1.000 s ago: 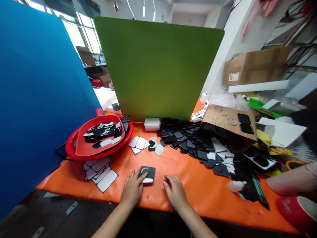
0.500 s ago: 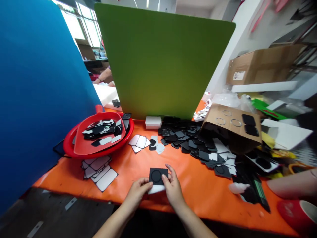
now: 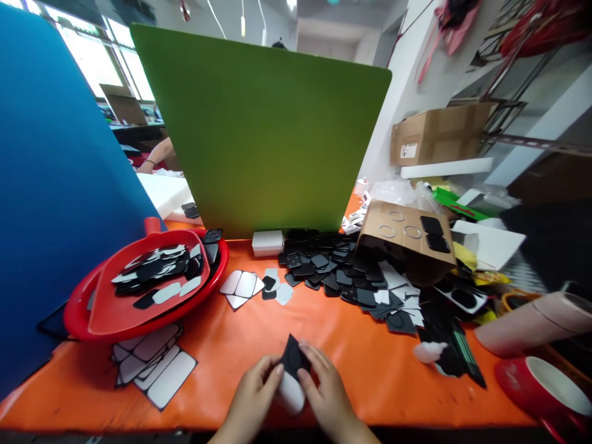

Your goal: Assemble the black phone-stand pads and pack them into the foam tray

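Observation:
Low over the front of the orange table, a black square sheet (image 3: 292, 356) with a ring outline in it is held between both hands. Below it a white piece (image 3: 292, 394) curves down; I cannot tell whether it is the sheet's backing. My left hand (image 3: 255, 390) pinches the left edge, thumb and fingers closed. At the right side, my right hand (image 3: 327, 387) grips the sheet with the thumb on its front and the fingers behind. Ahead lie loose white and black pieces (image 3: 282, 292) and white cards with dark borders (image 3: 242, 285).
To the left, a red basin (image 3: 74, 314) carries a red tray (image 3: 113, 314) of black and white pieces. More bordered cards (image 3: 166, 373) lie before it. A heap of black pads (image 3: 333, 265) spreads below the green board (image 3: 268, 135). A cardboard box (image 3: 383, 216), bottle (image 3: 531, 324) and red mug (image 3: 522, 385) stand right.
The black sheet has gone from lying fairly flat to tilted and bent, and more of the white piece now shows below it. The whole camera view has shifted.

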